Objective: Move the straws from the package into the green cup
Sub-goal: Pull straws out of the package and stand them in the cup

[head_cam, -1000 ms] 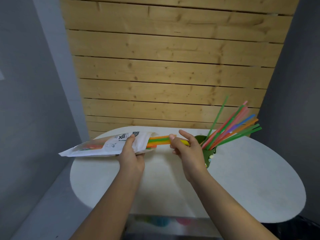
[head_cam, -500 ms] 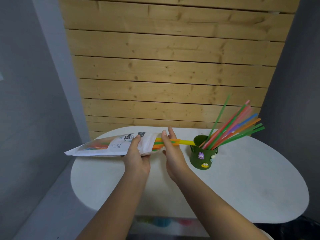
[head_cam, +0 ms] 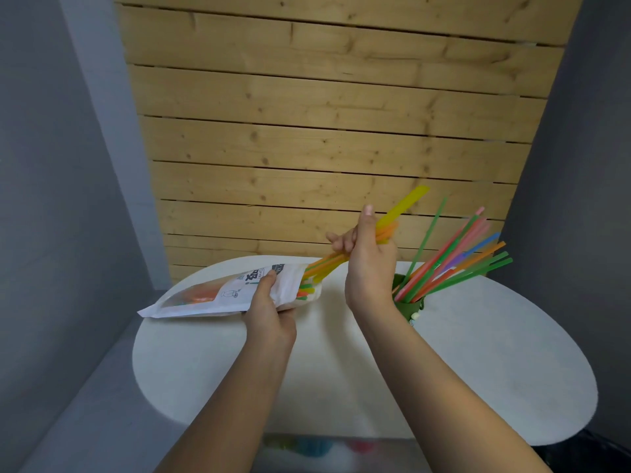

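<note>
A white oval bench [head_cam: 478,353] stands before a wall of horizontal pale wooden planks [head_cam: 324,131]. Plain grey walls [head_cam: 51,199] flank it on both sides, over a grey floor [head_cam: 85,421].

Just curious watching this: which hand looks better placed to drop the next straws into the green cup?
The right hand: it already grips a bunch of straws just above the green cup. The left hand is busy holding the package.
</note>
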A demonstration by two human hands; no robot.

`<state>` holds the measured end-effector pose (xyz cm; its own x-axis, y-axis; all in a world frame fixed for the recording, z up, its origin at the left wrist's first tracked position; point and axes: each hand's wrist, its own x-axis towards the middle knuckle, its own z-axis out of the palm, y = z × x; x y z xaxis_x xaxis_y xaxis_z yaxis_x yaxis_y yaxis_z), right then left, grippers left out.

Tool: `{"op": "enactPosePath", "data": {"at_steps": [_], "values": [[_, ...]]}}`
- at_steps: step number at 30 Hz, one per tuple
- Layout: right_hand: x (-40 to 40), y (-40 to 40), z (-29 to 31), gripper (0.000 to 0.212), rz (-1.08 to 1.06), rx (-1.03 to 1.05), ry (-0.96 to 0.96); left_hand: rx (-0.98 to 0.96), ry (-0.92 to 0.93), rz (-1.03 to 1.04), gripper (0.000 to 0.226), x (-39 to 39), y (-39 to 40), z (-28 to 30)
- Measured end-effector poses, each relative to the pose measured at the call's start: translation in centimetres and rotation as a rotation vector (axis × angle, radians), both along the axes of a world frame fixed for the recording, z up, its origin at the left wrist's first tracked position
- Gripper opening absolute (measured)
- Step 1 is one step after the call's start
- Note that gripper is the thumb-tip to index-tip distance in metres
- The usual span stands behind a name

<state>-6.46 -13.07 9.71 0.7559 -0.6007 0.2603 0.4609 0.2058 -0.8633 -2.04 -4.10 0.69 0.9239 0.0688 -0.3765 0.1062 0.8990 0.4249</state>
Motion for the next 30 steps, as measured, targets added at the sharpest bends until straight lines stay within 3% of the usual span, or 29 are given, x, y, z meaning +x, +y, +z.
{"op": "enactPosePath", "data": {"at_steps": [5,15,21,30], "values": [[0.5,-0.8,4.1,0.050,0.005,0.195,-0.094,-0.022,0.012,-0.006,0.057,-0.2,-0.1,0.6],[0.0,-5.2,8.1,0.048,-0.045,0.172,-0.145,-0.012,0.052,0.020,0.056,0.2,0.5,0.5],[-0.5,-7.1,9.4,0.045,-0.179,0.054,-0.127,0.003,0.060,0.011,0.057,0.3,0.2,0.6],[1.0,-9.5,9.1,0.043,-0.361,-0.398,0.094,0.017,0.055,0.000,0.062,0.9,0.0,-0.2]]}}
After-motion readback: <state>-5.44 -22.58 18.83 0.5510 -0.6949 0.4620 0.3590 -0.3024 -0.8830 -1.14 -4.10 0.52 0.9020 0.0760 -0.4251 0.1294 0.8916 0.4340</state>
